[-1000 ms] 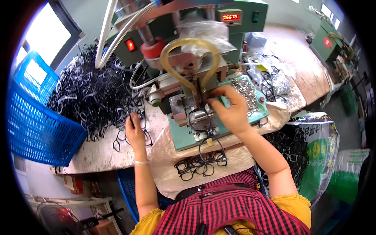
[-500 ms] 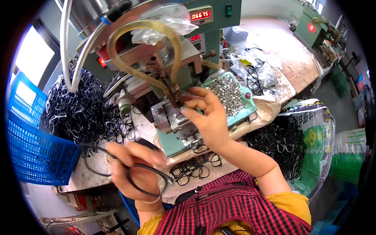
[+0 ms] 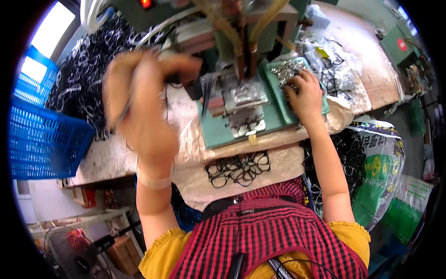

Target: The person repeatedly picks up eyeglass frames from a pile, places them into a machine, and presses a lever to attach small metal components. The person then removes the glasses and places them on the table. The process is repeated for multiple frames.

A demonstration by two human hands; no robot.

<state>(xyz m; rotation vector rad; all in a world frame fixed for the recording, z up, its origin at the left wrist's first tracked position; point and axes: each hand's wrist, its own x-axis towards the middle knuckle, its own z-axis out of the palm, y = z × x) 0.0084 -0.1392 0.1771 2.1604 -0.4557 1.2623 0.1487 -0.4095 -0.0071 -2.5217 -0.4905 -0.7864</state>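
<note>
My left hand is raised left of the green press and badly smeared by motion. A thin dark line shows by its palm, but I cannot tell whether it holds a spectacle frame. My right hand reaches into a green tray beside the press, its fingers bent down onto a heap of small metal parts. What its fingertips pinch is hidden. Between my hands, the press's metal fixture sits below the upright copper-coloured bars. No hand touches the fixture.
Several black spectacle frames lie on brown paper at the table's front. A big pile of black frames stands by blue baskets at left. More fill a sack at right. Plastic bags lie behind the tray.
My right hand has left the fixture and moved right into the tray of metal parts. The left hand, which held a black spectacle frame, has swung up and forward. My view has shifted.
</note>
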